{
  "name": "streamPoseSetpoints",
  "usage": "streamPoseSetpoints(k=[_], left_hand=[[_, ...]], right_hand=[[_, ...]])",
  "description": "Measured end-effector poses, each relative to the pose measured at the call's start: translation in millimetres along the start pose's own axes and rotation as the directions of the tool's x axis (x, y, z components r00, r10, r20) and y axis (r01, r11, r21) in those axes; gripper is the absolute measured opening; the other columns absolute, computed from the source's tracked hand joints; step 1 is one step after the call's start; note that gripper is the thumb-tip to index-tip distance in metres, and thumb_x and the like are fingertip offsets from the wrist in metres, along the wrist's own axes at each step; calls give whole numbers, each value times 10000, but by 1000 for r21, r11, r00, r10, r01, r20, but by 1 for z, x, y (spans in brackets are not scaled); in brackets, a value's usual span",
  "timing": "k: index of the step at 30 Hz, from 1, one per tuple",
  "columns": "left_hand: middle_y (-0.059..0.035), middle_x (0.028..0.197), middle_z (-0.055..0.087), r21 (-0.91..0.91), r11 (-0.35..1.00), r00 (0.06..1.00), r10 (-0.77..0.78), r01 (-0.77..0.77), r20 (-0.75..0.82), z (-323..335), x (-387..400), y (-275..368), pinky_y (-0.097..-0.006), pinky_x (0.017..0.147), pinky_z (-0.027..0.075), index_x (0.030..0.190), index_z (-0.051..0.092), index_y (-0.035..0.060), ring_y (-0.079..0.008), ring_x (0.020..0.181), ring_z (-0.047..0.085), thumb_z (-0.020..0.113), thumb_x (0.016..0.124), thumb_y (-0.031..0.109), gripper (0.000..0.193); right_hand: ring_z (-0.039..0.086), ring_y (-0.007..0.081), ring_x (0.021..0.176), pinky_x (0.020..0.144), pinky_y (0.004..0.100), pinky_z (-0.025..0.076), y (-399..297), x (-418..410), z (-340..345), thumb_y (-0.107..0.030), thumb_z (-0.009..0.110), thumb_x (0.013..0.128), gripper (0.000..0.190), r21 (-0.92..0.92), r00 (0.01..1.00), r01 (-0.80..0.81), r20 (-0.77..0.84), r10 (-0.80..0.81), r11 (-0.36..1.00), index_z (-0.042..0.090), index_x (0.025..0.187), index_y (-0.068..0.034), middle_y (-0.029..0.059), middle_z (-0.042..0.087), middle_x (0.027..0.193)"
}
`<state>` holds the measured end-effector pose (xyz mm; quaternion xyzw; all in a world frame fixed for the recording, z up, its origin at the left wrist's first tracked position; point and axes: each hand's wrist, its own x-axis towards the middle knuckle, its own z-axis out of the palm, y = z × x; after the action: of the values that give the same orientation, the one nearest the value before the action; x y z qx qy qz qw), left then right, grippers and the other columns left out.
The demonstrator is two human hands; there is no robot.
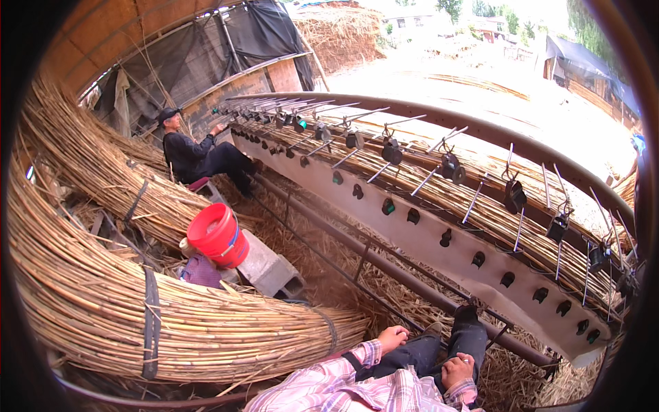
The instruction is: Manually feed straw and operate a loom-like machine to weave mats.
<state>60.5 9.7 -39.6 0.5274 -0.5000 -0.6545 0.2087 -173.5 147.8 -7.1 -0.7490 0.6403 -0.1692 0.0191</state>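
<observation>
I sit before a long reed-weaving frame, a pale panel (406,226) along its near side. My left hand (393,339), loosely curled, rests on my left thigh with nothing visible in it. My right hand (457,370) lies on my other leg, fingers bent; a small pale spot shows at them, too small to identify. Reeds (340,149) lie lengthwise in the frame. Dark spools of cord (451,168) hang along it among thin metal rods (474,198). More dark spools (445,237) line the panel's face. Both hands are apart from the frame.
Large reed bundles (226,329) bound with dark bands curve along my left. A red bucket (219,234) stands by a concrete block (270,265). Another person (190,149) sits at the far end, a hand raised to the frame. A metal pipe (391,275) runs low along it.
</observation>
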Motion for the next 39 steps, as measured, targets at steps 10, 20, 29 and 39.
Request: streamPoseSetpoints(k=[10,20,29,39], left_hand=[[-63,921,592,-99,990,992,94,-102,-87,-8,-5,42,-230,647,455,1038,534,31,-110,744,562,448,858,144,230],[-59,902,588,-234,972,999,-3,-9,-53,-12,-9,39,-223,626,455,1016,533,43,-111,729,560,434,874,134,196],[-50,891,593,-280,956,985,-46,92,166,43,15,46,-226,632,451,1007,542,43,-108,728,565,445,872,139,192],[-76,912,595,-156,984,960,-37,83,278,27,26,46,-243,632,464,1060,508,39,-150,781,574,482,860,193,254]], right_hand=[[435,336,1051,887,417,372,78,-42,33,-163,638,680,443,109,842,-528,196,502,842,493,1085,-59,159,476,1103],[431,319,1089,922,376,371,110,-290,-55,-234,647,704,487,-572,-177,-820,257,950,2,491,1135,-68,162,464,1153],[499,283,1017,866,372,413,75,-425,-125,-244,654,688,425,-605,-480,-711,43,876,-359,554,1070,-87,142,530,1081],[574,243,938,803,367,460,54,-506,-199,-254,662,669,362,-639,-764,-474,-44,644,-606,623,997,-107,120,605,1001]])
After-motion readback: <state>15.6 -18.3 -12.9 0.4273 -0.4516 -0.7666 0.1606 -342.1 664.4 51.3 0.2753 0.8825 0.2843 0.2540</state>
